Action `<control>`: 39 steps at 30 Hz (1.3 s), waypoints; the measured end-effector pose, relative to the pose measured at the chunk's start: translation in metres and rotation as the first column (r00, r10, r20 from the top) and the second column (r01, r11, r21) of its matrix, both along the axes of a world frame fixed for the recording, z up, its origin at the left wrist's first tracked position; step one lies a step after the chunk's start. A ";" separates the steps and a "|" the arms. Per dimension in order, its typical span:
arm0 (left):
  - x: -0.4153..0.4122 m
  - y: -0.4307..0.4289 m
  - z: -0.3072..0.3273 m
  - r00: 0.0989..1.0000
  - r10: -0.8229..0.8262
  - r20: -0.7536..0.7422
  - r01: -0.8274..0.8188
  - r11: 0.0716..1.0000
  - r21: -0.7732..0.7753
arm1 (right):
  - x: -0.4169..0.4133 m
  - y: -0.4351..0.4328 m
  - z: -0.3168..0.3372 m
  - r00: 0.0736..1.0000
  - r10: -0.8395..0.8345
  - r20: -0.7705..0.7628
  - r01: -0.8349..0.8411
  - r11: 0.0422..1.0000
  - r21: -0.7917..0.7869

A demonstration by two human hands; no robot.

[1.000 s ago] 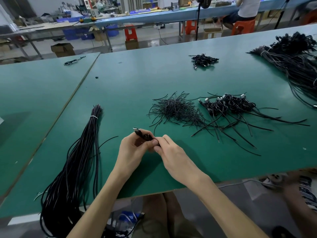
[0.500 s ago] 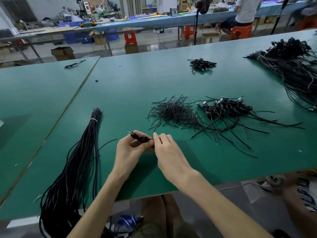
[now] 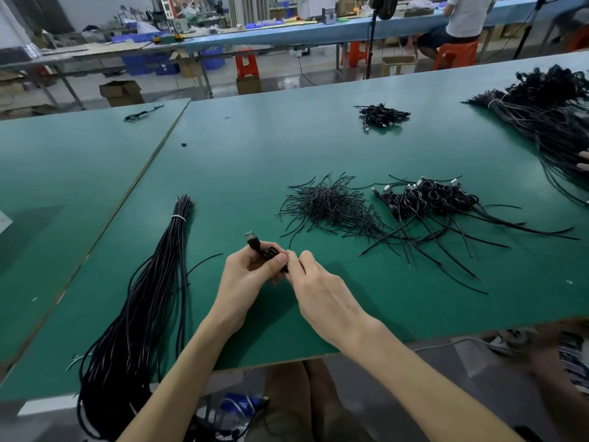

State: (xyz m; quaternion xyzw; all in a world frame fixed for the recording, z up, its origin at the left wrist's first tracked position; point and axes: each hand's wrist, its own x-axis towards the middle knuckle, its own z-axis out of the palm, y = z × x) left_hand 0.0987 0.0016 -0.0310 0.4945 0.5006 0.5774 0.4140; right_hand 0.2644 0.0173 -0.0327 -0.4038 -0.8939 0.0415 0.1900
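My left hand (image 3: 247, 272) grips a coiled black USB cable (image 3: 266, 252) just above the green table (image 3: 287, 148); its metal plug (image 3: 250, 236) sticks up and to the left past my fingers. My right hand (image 3: 315, 283) pinches the same coil from the right, fingertips meeting my left thumb. Most of the coil is hidden between my fingers.
A long tied bundle of black cables (image 3: 159, 279) lies at the left and hangs over the front edge. A heap of short black ties (image 3: 328, 207) and a pile of coiled cables (image 3: 430, 199) lie ahead right. More cables (image 3: 548, 113) sit far right, a small pile (image 3: 381, 116) behind.
Both hands stay together on the cable coil and have hardly moved on the table. The view has tilted slightly, so everything sits a little lower in the picture.
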 end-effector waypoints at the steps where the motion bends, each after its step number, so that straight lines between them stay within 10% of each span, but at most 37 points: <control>1: 0.000 0.000 -0.001 1.000 -0.008 -0.012 0.008 1.000 -0.003 | 0.003 0.001 0.001 1.000 0.021 -0.022 -0.021 1.000 -0.010; 24: -0.017 0.017 0.018 0.957 -0.264 0.121 0.287 0.920 -0.266 | 0.011 0.008 0.009 0.943 -0.057 -0.328 -0.050 0.950 -0.309; 30: -0.042 0.047 0.050 0.918 -0.395 -0.039 0.367 0.883 -0.291 | 0.021 0.017 0.015 0.755 -0.265 -0.600 -0.091 0.863 -0.496; 35: -0.011 0.073 0.035 0.762 -0.095 -0.640 -0.111 0.955 -0.274 | 0.025 0.018 0.016 0.666 -0.338 -0.665 -0.106 0.840 -0.532; 39: 0.008 0.082 0.028 0.622 -0.110 -0.775 -0.199 0.935 -0.293 | 0.023 0.018 0.015 0.667 -0.334 -0.666 -0.111 0.839 -0.532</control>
